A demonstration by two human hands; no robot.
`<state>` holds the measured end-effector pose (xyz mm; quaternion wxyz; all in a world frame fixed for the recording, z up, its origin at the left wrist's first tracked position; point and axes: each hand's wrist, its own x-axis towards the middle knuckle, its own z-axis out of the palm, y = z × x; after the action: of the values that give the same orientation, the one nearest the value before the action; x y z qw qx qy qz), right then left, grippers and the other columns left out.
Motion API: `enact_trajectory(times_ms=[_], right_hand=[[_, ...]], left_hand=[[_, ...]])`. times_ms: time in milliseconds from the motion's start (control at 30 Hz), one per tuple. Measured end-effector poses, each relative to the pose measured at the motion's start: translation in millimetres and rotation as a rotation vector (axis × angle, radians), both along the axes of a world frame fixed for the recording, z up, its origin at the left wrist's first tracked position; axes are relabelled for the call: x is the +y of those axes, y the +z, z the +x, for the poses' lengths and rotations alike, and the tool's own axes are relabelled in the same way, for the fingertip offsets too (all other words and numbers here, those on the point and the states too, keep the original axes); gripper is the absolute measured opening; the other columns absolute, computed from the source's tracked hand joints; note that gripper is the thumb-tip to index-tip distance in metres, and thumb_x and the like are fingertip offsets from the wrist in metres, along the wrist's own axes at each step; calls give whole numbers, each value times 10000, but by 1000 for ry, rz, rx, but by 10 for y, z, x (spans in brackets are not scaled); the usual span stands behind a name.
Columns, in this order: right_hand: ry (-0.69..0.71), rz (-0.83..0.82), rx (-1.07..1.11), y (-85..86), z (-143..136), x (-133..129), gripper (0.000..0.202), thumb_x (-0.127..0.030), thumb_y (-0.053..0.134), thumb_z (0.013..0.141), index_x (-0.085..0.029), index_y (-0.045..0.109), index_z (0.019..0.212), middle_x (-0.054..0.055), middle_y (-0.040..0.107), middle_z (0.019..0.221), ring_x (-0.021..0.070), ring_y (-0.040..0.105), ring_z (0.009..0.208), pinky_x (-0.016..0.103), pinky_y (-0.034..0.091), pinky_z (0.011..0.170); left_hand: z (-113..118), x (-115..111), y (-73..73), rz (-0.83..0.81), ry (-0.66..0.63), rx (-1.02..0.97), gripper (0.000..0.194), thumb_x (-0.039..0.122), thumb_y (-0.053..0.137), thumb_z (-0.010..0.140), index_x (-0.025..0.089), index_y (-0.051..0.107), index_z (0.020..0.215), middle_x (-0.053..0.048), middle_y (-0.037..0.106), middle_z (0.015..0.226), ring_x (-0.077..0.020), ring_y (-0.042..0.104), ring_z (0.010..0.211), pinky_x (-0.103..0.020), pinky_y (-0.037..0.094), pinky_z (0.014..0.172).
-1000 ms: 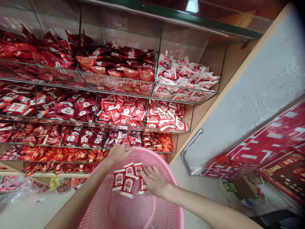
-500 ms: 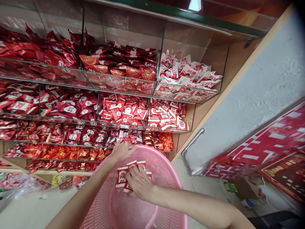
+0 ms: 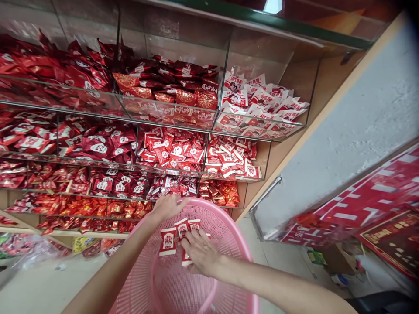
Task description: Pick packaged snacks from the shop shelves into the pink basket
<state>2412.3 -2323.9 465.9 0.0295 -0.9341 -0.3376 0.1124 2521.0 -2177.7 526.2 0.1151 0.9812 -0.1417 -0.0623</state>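
A pink mesh plastic basket (image 3: 234, 231) stands below the shelves, in front of me. My left hand (image 3: 167, 208) is closed over its far rim. Inside the basket, my right hand (image 3: 201, 253) curls its fingers over several small red-and-white candy packets, partly hiding them. One candy packet (image 3: 168, 241) lies flat against the far wall, left of my fingers. Beside it another candy packet (image 3: 182, 227) shows just beyond my fingertips. The edge of a further packet pokes out beneath my right hand.
Glass-fronted shelf bins (image 3: 183, 150) hold many red, white and orange packets. A grey wall (image 3: 330, 117) stands at the right, with red printed sheets (image 3: 369, 196) leaning by it. A small carton (image 3: 340, 261) sits on the floor. Clear plastic wrapping (image 3: 36, 257) lies at lower left.
My right hand has shifted slightly right and down inside the basket, uncovering more of the packets on the left. My left hand stays on the rim.
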Motion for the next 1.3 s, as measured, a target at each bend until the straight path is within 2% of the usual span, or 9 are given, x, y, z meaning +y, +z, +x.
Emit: enact_trajectory(times_ms=[133, 233, 433, 567, 667, 767, 900, 1133, 1300], right_hand=[[-34, 10, 54, 58, 2, -30, 668, -374, 745, 683, -115, 456, 1228, 178, 484, 1272, 318, 430, 1193, 475, 342, 1002], [-25, 65, 38, 199, 5, -79, 697, -447, 741, 674, -131, 453, 1225, 166, 494, 1248, 319, 451, 1158, 471, 379, 958], [-40, 292, -265, 787, 162, -333, 310, -353, 557, 853, -190, 511, 1112, 74, 572, 1078, 218, 511, 971, 362, 432, 834], [-183, 461, -509, 1161, 428, -656, 224, -303, 447, 910, -189, 539, 1079, 74, 603, 1027, 209, 517, 933, 358, 418, 817], [-331, 630, -660, 1334, 736, -1001, 204, -264, 422, 909, -178, 584, 1000, 74, 622, 956, 202, 542, 899, 340, 421, 818], [-538, 779, -774, 1426, 1085, -1349, 213, -247, 444, 876, -177, 636, 937, 77, 634, 917, 198, 571, 862, 320, 430, 807], [-802, 828, -709, 1467, 1447, -1606, 219, -261, 499, 813, -174, 689, 881, 80, 647, 899, 191, 593, 800, 304, 435, 769], [-866, 839, -627, 1457, 1644, -1592, 176, -295, 551, 760, -174, 676, 731, 47, 656, 738, 176, 596, 690, 284, 434, 705], [-844, 847, -675, 1497, 1559, -1473, 184, -327, 538, 775, -183, 648, 743, 65, 648, 831, 176, 587, 742, 281, 419, 728]], left_hand=[[-14, -15, 29, 6, 7, 5, 762, 671, 152, 827, 160, 683, 1020, -194, 712, 979, -339, 642, 981, -433, 462, 837], [-24, 4, 29, -2, 25, -6, 715, 652, 193, 833, 162, 692, 981, -195, 711, 988, -346, 641, 987, -430, 462, 829], [20, 74, -40, -18, 14, -23, 699, 637, 182, 844, 161, 692, 895, -190, 719, 925, -344, 656, 935, -430, 465, 803], [59, 83, -42, -6, 7, 2, 724, 665, 176, 832, 162, 690, 911, -185, 719, 930, -343, 658, 928, -436, 462, 811], [68, 75, -30, -16, 2, 13, 733, 686, 195, 821, 160, 691, 939, -182, 720, 927, -341, 657, 928, -436, 461, 813], [63, 62, -18, -42, -3, 7, 731, 686, 205, 821, 157, 690, 961, -181, 723, 898, -342, 659, 921, -435, 463, 803], [48, 45, 12, -51, -10, 0, 710, 669, 210, 830, 163, 688, 965, -177, 724, 898, -343, 658, 922, -436, 458, 803], [32, 77, 60, -49, 12, 10, 699, 664, 217, 828, 155, 685, 933, -188, 721, 923, -363, 652, 936, -450, 455, 812], [58, 113, 11, -54, 16, 31, 732, 693, 185, 815, 164, 684, 887, -178, 722, 896, -355, 665, 891, -443, 467, 789]])
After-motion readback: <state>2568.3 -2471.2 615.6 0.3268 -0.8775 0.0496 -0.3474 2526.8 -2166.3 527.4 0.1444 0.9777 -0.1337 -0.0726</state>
